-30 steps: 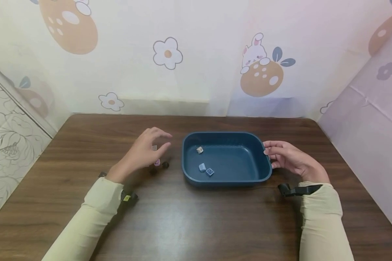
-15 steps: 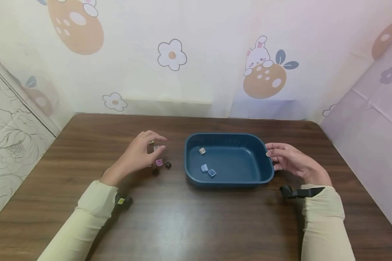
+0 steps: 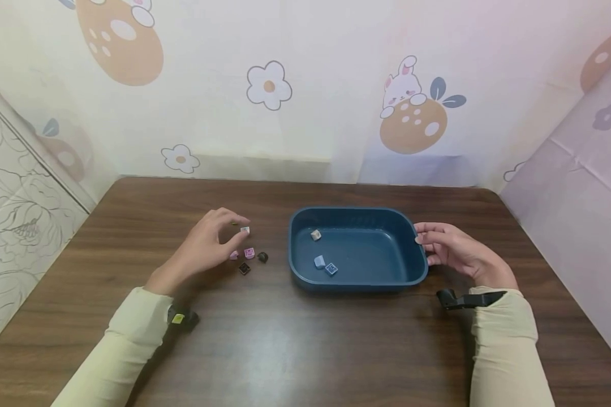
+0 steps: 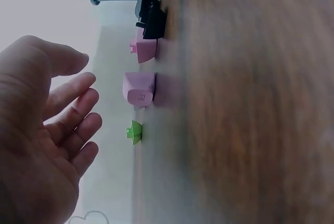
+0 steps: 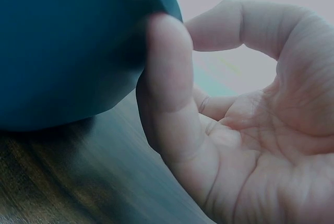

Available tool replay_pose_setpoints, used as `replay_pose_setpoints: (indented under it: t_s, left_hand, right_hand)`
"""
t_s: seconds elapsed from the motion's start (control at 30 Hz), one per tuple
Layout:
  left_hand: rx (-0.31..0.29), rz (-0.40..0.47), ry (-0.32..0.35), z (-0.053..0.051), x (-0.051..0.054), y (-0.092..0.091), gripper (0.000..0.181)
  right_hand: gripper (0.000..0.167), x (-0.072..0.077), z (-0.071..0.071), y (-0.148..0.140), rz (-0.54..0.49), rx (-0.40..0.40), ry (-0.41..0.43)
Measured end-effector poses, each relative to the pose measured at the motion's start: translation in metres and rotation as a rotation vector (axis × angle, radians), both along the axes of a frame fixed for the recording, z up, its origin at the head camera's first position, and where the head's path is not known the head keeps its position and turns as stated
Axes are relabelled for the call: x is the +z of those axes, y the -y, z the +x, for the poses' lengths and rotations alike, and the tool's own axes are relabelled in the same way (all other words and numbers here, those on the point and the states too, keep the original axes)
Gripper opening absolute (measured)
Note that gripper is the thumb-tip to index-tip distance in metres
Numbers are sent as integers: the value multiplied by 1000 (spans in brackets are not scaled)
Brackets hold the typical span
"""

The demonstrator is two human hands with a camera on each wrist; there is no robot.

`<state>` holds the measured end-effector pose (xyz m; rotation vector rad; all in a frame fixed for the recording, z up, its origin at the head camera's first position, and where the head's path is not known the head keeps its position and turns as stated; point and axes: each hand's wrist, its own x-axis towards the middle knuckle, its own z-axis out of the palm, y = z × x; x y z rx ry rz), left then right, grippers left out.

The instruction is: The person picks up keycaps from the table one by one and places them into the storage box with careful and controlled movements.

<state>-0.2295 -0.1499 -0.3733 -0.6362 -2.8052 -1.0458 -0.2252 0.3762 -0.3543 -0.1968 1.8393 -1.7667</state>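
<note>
My left hand hovers over the small keycaps left of the blue tray, thumb and fingers apart, nothing visible between them in the left wrist view. Beside its fingertips lies a white keycap. Nearer me are a pink keycap, a black one and a dark rounded one. The left wrist view shows a pink keycap and a green one beyond the fingers. My right hand pinches the tray's right rim between thumb and fingers.
Inside the tray lie a whitish keycap, a light blue one and a blue one with markings. The brown table meets a patterned covering at its back edge.
My left hand has drawn back leftward and slightly nearer, uncovering more keycaps. The right hand keeps its grip on the rim. The head view has shifted slightly.
</note>
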Motion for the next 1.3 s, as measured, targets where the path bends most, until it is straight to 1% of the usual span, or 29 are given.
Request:
replay_pose_setpoints:
  t_s: [0.3, 0.53, 0.77, 1.0, 1.2, 1.3]
  left_hand:
    - [15, -20, 0, 4, -3, 8, 28]
    - [24, -34, 8, 6, -4, 14, 25]
    - [33, -63, -6, 11, -8, 24, 28]
    - [50, -90, 11, 14, -13, 36, 32]
    - [57, -102, 43, 16, -16, 41, 32]
    - [57, -109, 48, 17, -16, 42, 30]
  right_hand:
    - [28, 0, -1, 0, 20, -9, -3]
    - [27, 0, 0, -2, 28, -10, 1]
    - [27, 1, 0, 0, 19, -7, 1]
    - [26, 3, 0, 0, 32, -26, -4]
    - [26, 1, 0, 0, 39, -30, -3]
    - [27, 0, -1, 0, 36, -26, -2]
